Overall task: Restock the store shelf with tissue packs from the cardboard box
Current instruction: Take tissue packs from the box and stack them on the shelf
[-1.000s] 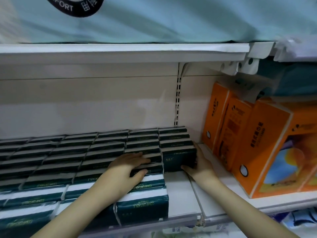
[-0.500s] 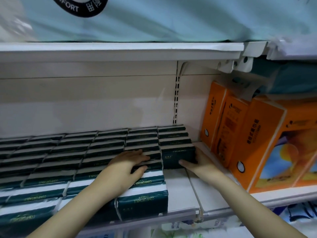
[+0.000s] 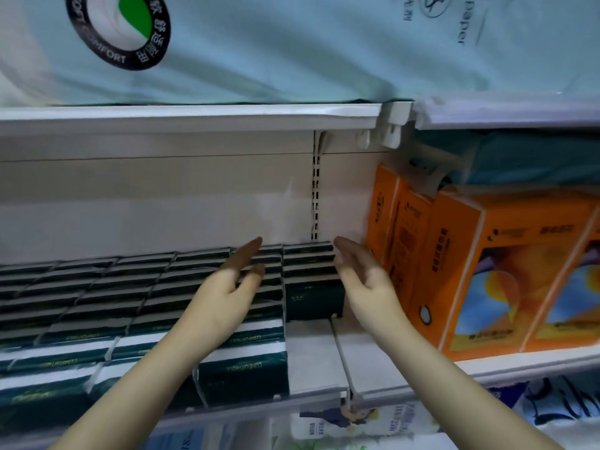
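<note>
- Tissue packs (image 3: 310, 298) stand in rows on the shelf (image 3: 310, 355); the rightmost row leaves its near end bare.
- Left hand (image 3: 224, 297) and right hand (image 3: 363, 282) have lifted off the packs, fingers straight, holding nothing.
- That row looks settled, so fetching more packs probably comes next.

Dark green-and-white plastic-wrapped tissue packs (image 3: 130, 287) stand in tight rows on the white metal shelf (image 3: 311, 355), filling the 8 o'clock area. The left hand (image 3: 220, 297) is over the rows near centre, fingers straight, holding nothing. The right hand (image 3: 367, 284), at its 3 o'clock, is likewise extended. Orange cardboard tissue boxes (image 3: 487, 271) stand at 3 o'clock. A pale blue plastic-wrapped bulk pack (image 3: 292, 53) lies at 12 o'clock.
</note>
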A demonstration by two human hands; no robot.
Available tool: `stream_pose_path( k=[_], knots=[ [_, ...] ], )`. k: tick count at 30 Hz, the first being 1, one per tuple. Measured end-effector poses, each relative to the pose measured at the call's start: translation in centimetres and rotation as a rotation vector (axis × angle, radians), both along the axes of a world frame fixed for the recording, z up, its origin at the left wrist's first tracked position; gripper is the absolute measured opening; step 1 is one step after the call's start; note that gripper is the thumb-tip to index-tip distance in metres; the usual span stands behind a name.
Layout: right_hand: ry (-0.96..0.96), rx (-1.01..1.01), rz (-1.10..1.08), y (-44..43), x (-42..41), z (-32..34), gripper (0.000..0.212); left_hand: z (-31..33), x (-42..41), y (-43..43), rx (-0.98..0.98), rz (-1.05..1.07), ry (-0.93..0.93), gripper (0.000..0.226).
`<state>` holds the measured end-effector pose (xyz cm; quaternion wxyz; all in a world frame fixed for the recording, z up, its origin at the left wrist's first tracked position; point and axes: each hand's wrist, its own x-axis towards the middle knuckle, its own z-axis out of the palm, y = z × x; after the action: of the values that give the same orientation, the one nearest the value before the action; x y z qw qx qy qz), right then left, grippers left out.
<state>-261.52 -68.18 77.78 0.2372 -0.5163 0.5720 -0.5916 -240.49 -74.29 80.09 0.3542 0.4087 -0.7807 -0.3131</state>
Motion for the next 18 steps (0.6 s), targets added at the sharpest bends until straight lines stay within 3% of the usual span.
stream_pose_path(
  k=[12, 18],
  knots=[
    [0.003, -0.057, 0.139, 7.7, -4.5, 1.8, 0.036, 0.5, -4.9, 8.8, -0.001, 0.112, 0.297, 0.05],
    [-0.014, -0.069, 0.241, 11.5, -5.4, 1.7, 0.039, -0.4, -5.6, 14.7, 0.015, 0.162, 0.334, 0.056]
  ],
)
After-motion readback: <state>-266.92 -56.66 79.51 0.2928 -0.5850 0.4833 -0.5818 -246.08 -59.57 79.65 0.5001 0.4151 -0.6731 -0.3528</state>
